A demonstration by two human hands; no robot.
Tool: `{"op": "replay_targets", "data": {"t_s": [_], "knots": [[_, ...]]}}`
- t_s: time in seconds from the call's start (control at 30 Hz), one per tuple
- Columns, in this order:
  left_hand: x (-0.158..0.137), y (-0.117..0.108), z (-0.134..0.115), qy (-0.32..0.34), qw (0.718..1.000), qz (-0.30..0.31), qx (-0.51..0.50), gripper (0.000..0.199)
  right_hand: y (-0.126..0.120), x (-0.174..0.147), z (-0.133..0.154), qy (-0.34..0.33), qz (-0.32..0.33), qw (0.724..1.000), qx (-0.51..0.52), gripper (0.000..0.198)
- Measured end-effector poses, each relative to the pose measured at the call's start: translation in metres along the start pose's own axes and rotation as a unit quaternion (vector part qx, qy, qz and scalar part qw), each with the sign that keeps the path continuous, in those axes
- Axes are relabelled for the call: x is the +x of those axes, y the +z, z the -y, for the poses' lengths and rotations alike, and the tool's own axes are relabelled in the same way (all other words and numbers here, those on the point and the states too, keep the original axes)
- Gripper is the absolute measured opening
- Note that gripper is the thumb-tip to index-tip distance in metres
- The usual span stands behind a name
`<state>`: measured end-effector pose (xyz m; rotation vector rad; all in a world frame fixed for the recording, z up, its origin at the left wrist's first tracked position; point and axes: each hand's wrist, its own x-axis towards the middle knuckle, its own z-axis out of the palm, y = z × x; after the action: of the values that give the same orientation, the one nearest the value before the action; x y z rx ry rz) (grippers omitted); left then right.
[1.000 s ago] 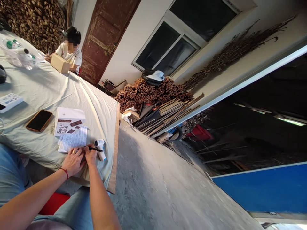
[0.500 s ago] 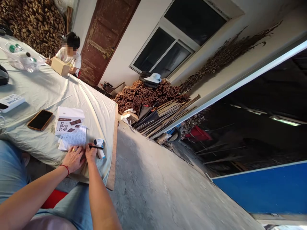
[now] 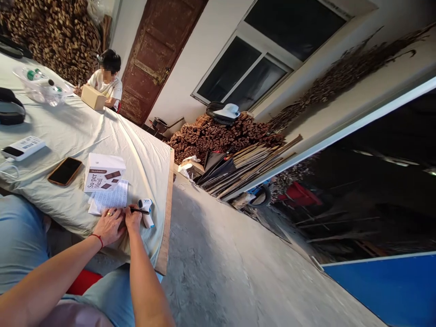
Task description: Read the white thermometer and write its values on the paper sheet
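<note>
A dark pen [image 3: 140, 210] is gripped in my right hand [image 3: 132, 220], which rests on the cloth at the right edge of some paper. My left hand [image 3: 111, 225] lies flat with fingers stretched along the lower edge of the printed sheets [image 3: 109, 198]; a ring and a red wrist cord show on it. Just beyond the hands, a white "Super Meal" box [image 3: 105, 173] stands on the upper part of the sheets. Close to the right of my right hand lies a white and blue infrared thermometer [image 3: 146, 213].
On the cloth-covered table [image 3: 98, 141] are a phone [image 3: 64, 171], a white power bank [image 3: 23, 148] with a cable, dark headphones [image 3: 11, 107] and a clear basin of bottles [image 3: 42, 86]. Across it sits another person [image 3: 107, 81] behind a cardboard box [image 3: 92, 97]. The wooden table edge [image 3: 166, 218] is at right.
The whole view has shifted slightly, so the table and hands appear further right. Both hands keep about the same place by the paper, and the pen is still held.
</note>
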<state>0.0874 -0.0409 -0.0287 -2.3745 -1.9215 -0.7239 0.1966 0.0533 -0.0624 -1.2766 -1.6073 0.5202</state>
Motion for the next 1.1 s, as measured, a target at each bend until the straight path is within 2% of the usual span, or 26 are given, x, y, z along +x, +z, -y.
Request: {"op": "replay_targets", "data": {"t_s": [0.2,0.43,0.67,0.73,0.8,0.87,0.97,1.03,1.1], "knots": [[0.002,-0.003,0.004,0.001,1.000,0.009,0.001,0.038,0.004,0.000,0.003,0.000,0.009,1.000,-0.021,0.010],[0.003,-0.007,0.008,-0.004,1.000,0.023,0.008,0.033,0.008,0.001,0.003,0.028,-0.047,0.998,-0.002,0.009],[-0.001,-0.017,0.011,0.034,0.998,0.043,0.009,0.035,0.014,0.005,0.006,-0.023,-0.086,0.995,-0.039,0.013],[-0.009,-0.025,0.021,0.065,0.996,0.058,0.008,0.037,0.015,0.005,0.008,-0.049,-0.089,0.993,-0.061,0.016],[-0.018,-0.036,0.039,0.070,0.996,0.058,0.001,0.035,0.015,0.004,0.010,-0.069,-0.074,0.990,-0.101,0.021],[-0.023,-0.049,0.064,0.023,0.999,0.046,-0.016,0.034,0.013,0.003,0.013,-0.072,-0.044,0.985,-0.153,0.027],[-0.020,-0.066,0.108,-0.113,0.989,0.028,-0.091,0.038,0.009,0.008,0.020,-0.077,0.027,0.967,-0.240,0.034],[-0.009,-0.074,0.135,-0.239,0.962,-0.053,-0.120,0.038,0.007,0.014,0.027,-0.092,0.089,0.952,-0.279,0.033],[0.006,-0.080,0.154,-0.282,0.946,-0.101,-0.120,0.049,0.006,0.021,0.034,-0.100,0.133,0.941,-0.295,0.033]]}}
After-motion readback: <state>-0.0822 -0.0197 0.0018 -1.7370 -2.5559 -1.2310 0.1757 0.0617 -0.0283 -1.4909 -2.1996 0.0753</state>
